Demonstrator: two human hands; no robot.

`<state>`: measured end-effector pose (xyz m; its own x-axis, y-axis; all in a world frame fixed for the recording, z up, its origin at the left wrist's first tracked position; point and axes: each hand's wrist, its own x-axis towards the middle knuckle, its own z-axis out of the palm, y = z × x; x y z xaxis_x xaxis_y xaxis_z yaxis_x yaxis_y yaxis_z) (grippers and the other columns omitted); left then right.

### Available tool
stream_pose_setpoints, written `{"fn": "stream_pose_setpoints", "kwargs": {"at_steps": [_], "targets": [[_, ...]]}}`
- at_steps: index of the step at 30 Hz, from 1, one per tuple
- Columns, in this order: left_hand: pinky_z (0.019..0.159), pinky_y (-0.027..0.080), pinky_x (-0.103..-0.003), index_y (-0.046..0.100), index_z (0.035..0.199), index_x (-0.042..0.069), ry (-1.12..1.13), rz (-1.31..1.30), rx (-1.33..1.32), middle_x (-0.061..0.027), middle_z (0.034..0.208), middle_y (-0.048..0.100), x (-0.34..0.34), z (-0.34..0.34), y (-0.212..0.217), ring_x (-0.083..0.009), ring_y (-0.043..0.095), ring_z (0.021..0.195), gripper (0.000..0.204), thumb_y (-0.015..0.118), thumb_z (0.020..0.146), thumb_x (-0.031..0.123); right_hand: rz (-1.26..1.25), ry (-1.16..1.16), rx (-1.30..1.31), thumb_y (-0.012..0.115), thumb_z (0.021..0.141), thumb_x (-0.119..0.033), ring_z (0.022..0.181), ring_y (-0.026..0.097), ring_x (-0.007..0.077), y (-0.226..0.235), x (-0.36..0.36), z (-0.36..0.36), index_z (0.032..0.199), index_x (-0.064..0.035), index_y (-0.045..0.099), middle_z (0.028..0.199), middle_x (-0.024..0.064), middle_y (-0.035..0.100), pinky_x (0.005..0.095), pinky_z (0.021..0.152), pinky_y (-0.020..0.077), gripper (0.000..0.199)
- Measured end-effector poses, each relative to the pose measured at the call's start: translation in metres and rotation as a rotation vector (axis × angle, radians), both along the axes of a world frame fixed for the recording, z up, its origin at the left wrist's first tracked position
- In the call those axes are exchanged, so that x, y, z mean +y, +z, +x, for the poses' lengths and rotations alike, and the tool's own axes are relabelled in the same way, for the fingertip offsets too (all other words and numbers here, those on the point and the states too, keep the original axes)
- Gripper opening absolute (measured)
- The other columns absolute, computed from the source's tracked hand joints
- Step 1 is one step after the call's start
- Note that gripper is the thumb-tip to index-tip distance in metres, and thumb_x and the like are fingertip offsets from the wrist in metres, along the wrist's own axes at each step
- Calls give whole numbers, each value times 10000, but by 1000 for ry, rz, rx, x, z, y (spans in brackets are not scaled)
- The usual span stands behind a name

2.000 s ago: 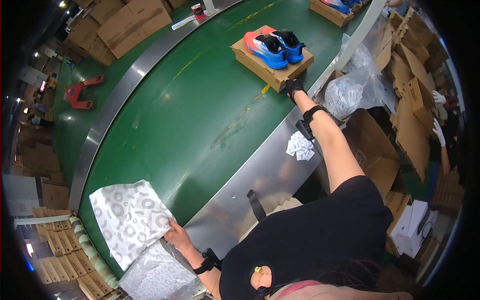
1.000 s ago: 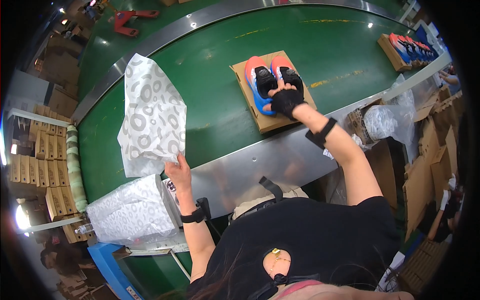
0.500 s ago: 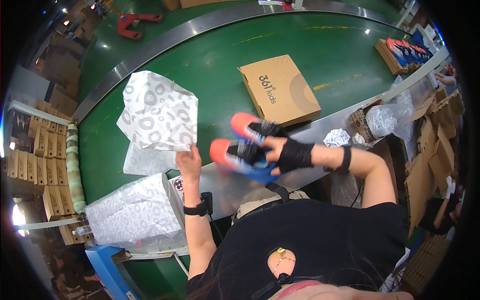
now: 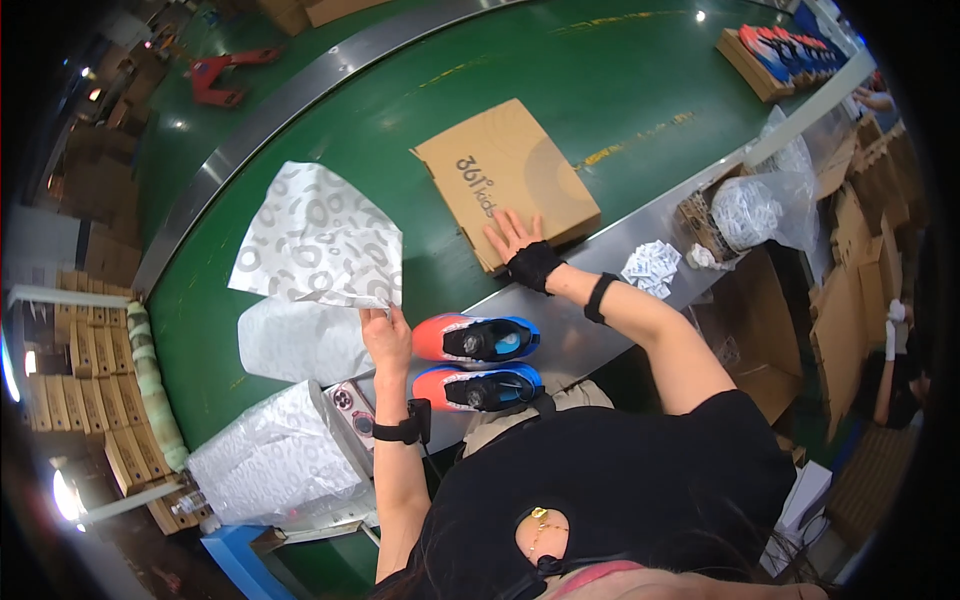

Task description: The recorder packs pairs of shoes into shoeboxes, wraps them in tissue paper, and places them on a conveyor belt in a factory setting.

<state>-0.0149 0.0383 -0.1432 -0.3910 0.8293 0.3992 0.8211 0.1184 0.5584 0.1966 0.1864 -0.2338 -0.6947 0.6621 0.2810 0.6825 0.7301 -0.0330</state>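
Pinched in my left hand (image 4: 387, 340) is the near corner of a white sheet of wrapping paper (image 4: 315, 235) with grey ring prints; it spreads over the green belt. My right hand (image 4: 517, 243) lies with spread fingers on the lid of a closed brown shoebox (image 4: 515, 165), and nothing is in its grip. Between me and the box, a pair of red-and-blue sneakers (image 4: 478, 339) stands side by side on the metal edge, just right of my left wrist. A second pale sheet (image 4: 295, 340) lies partly under the held one.
A plastic-wrapped stack of printed paper (image 4: 275, 450) and a phone (image 4: 352, 408) sit at the left. Small white packets (image 4: 652, 268) are heaped at the right, near a bagged pile of them (image 4: 745, 215). An open box of sneakers (image 4: 765, 62) stands far right.
My right hand has let go of the sneakers, now resting on the metal edge, and has moved onto the shoebox lid. My left hand still holds the paper.
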Motion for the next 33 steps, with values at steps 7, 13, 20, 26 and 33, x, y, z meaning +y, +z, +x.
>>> {"fn": "stream_pose_setpoints", "kwargs": {"at_steps": [7, 13, 20, 26, 33], "targets": [[791, 388, -434, 516, 1011, -71, -87, -98, -40, -272, 998, 517, 56, 32, -19, -417, 479, 916, 262, 448, 810, 82, -119, 152, 656, 656, 569, -184, 1166, 384, 319, 73, -22, 5, 1173, 2, 405, 1233, 181, 409, 545, 911, 274, 680], [709, 425, -470, 518, 917, -30, -81, -512, 137, -225, 1008, 491, 50, 38, -58, -408, 511, 848, 232, 455, 733, 97, -767, -162, 1755, 658, 711, -189, 1029, 473, 196, 84, 14, 73, 1179, 6, 365, 1119, 140, 468, 319, 855, 408, 585], [786, 420, -389, 480, 1155, 39, -28, -459, 40, -183, 1024, 546, 32, 10, -74, -356, 532, 888, 437, 429, 721, 34, -418, -699, 511, 645, 688, -195, 916, 534, 282, -17, 16, 252, 1074, -85, 486, 996, 118, 529, 368, 798, 429, 432], [786, 408, -365, 529, 1104, 25, -32, -271, -242, -223, 930, 570, 28, 1, -67, -337, 540, 879, 398, 403, 728, -14, -431, -546, 255, 614, 690, -163, 838, 553, 280, -48, -14, 251, 1019, -135, 538, 985, 80, 510, 368, 696, 463, 339], [742, 414, -363, 543, 1031, 39, 72, -263, -209, -191, 918, 560, 17, -4, -33, -340, 528, 830, 298, 415, 764, 3, -187, -465, 437, 591, 750, -166, 769, 584, 268, -24, -21, 247, 799, -90, 607, 957, 63, 569, 345, 650, 470, 92]]}}
